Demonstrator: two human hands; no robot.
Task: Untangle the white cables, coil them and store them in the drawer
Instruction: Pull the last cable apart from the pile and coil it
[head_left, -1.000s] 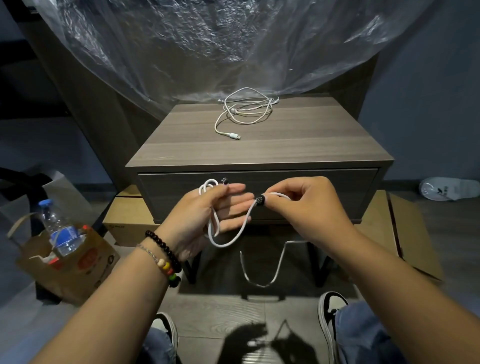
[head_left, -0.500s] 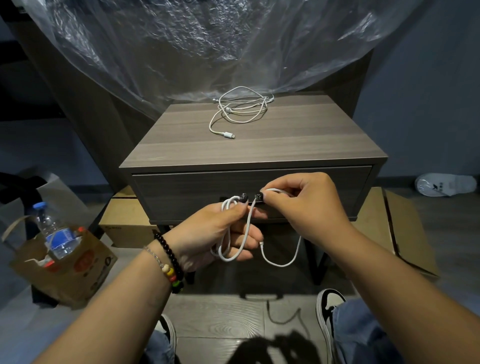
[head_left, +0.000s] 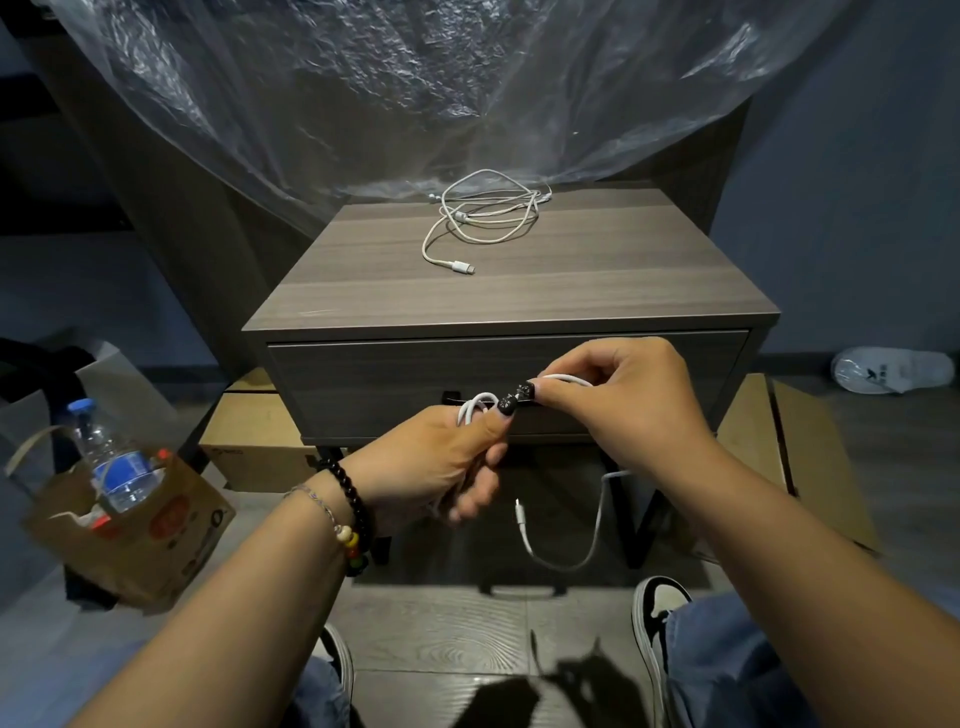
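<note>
My left hand (head_left: 441, 457) grips a small coil of white cable (head_left: 475, 405) in front of the shut drawer (head_left: 363, 384) of the grey nightstand. My right hand (head_left: 618, 395) pinches the same cable just right of the coil. The cable's free end hangs below my hands in a loop, its plug (head_left: 519, 506) pointing up. A second white cable (head_left: 488, 218) lies loosely tangled at the back of the nightstand top, with one connector trailing toward the front.
A brown paper bag (head_left: 130, 530) with a water bottle (head_left: 111, 462) stands on the floor at left. Flat cardboard (head_left: 810, 457) lies under and right of the nightstand. Clear plastic sheeting (head_left: 415, 88) hangs behind. A white slipper (head_left: 893, 370) lies far right. My shoes are near the bottom.
My left hand has closed round the coil and my right hand has brought another turn to it. The hanging tail has grown shorter and its plug has risen off the floor.
</note>
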